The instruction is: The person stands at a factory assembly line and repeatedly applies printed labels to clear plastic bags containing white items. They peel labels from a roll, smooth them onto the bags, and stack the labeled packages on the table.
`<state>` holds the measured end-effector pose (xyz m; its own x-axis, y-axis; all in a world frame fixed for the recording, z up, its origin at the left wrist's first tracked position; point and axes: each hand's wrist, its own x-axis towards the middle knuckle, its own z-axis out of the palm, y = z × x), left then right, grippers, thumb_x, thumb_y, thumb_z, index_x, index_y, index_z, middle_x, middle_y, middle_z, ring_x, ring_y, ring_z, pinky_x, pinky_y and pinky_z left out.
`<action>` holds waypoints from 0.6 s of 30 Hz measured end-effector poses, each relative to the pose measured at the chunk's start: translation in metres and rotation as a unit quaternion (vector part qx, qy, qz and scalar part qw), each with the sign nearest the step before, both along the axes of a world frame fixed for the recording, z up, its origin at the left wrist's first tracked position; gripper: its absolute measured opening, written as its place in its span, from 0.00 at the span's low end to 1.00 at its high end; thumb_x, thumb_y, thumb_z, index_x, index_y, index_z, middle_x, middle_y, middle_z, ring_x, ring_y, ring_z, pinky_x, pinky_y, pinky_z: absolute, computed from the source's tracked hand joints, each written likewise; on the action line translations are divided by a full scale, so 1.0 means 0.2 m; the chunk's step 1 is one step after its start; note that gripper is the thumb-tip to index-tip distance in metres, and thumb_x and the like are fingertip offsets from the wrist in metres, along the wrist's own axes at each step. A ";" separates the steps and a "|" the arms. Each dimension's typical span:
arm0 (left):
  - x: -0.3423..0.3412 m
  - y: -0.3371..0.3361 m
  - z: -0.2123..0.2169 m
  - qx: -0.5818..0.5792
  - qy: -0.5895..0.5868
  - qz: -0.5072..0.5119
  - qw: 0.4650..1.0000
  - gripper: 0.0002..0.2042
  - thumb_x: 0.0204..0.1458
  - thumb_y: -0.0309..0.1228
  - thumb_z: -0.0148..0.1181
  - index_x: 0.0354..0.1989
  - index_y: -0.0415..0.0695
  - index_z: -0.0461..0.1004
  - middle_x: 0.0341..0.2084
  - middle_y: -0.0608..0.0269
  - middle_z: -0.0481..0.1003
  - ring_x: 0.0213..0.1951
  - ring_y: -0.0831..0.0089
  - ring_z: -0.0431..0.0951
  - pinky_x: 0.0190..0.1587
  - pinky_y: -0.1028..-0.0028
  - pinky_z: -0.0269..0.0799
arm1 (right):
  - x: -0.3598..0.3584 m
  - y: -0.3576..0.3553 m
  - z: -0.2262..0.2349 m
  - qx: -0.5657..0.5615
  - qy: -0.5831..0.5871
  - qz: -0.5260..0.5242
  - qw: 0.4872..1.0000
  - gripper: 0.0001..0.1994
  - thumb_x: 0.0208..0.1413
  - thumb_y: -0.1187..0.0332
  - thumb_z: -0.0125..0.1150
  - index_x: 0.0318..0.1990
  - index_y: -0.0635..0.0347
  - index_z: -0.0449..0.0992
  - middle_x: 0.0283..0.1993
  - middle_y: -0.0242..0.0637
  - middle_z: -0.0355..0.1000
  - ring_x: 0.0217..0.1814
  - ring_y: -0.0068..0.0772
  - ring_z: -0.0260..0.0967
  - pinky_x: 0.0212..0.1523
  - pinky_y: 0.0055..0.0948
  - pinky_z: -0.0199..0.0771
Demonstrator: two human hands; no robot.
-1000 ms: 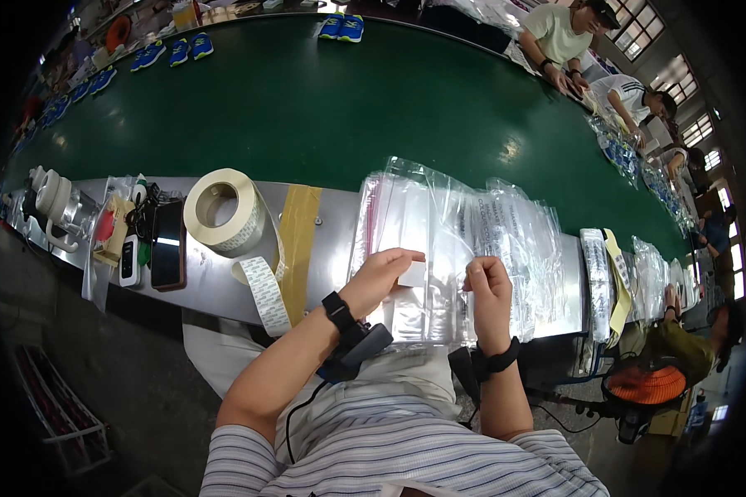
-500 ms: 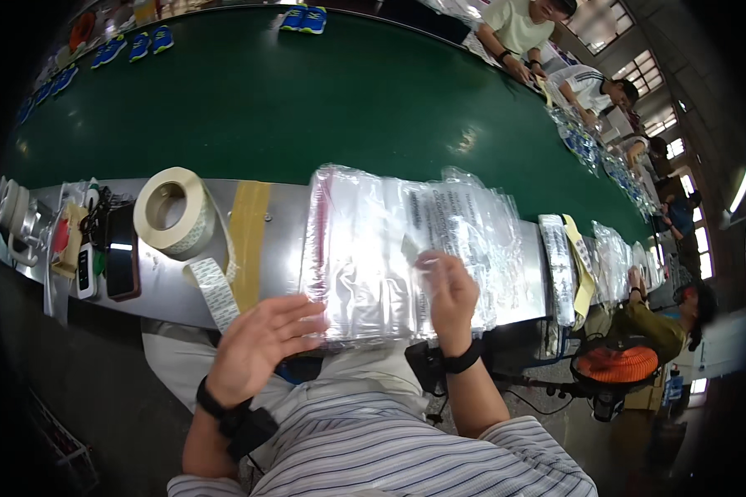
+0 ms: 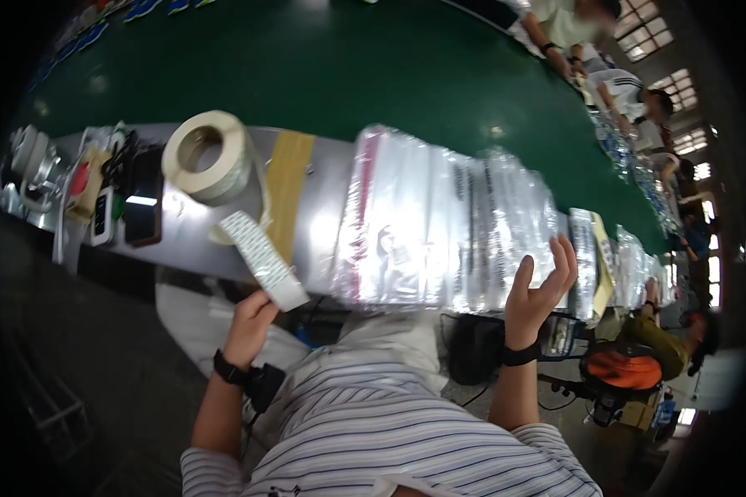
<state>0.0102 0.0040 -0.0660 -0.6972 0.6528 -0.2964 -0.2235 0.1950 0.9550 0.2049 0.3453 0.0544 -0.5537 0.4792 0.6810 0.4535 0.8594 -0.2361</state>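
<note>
Two bare hands work at the near edge of a metal bench beside a green conveyor belt. Left hand: lowered below the bench edge, forearm rising from the lower frame, fingers curled around the free end of a white label strip that hangs from a large roll of tape. Right hand: raised, palm turned toward the wearer, fingers spread wide and slightly bent, fingertips touching the right end of a row of clear plastic bags that lies across the bench. Both wrists carry dark bands. A phone and small devices sit at the far left of the bench; other people stand along the belt at upper right.
</note>
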 end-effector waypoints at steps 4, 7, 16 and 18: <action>0.05 0.06 0.18 0.158 -0.220 -0.015 0.962 0.17 0.61 0.29 0.47 0.57 0.36 0.66 0.46 0.57 0.75 0.48 0.72 0.75 0.52 0.70 0.71 | -0.36 -0.38 -0.09 -0.270 -0.092 0.348 0.893 0.13 0.53 0.78 0.60 0.47 0.62 0.73 0.48 0.45 0.72 0.50 0.46 0.70 0.50 0.36 0.71; 0.05 0.12 0.25 0.078 -0.118 0.006 0.990 0.11 0.63 0.32 0.49 0.45 0.39 0.73 0.38 0.63 0.77 0.39 0.77 0.77 0.42 0.78 0.71 | -0.50 -0.57 -0.15 -0.425 -0.172 0.416 0.786 0.13 0.56 0.72 0.60 0.48 0.63 0.72 0.44 0.45 0.73 0.42 0.45 0.75 0.42 0.35 0.75; 0.04 0.16 0.26 0.004 -0.111 0.203 0.973 0.09 0.61 0.32 0.51 0.44 0.40 0.67 0.29 0.62 0.74 0.27 0.79 0.74 0.29 0.81 0.69 | -0.72 -0.65 -0.24 -0.478 -0.230 0.312 0.788 0.14 0.57 0.66 0.59 0.45 0.67 0.74 0.36 0.46 0.74 0.34 0.43 0.74 0.36 0.34 0.73; 0.02 0.17 0.25 0.018 -0.106 0.175 0.979 0.10 0.61 0.31 0.52 0.46 0.40 0.66 0.28 0.62 0.74 0.25 0.79 0.74 0.27 0.82 0.69 | -0.71 -0.65 -0.25 -0.453 -0.216 0.352 0.790 0.13 0.56 0.65 0.59 0.43 0.66 0.75 0.35 0.46 0.74 0.34 0.45 0.73 0.36 0.35 0.72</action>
<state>0.0138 0.0389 -0.0159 -0.8056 0.3977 -0.4391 -0.4637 0.0380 0.8852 0.0619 0.2147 0.0036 -0.9873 0.1307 -0.0904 0.1444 0.5011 -0.8532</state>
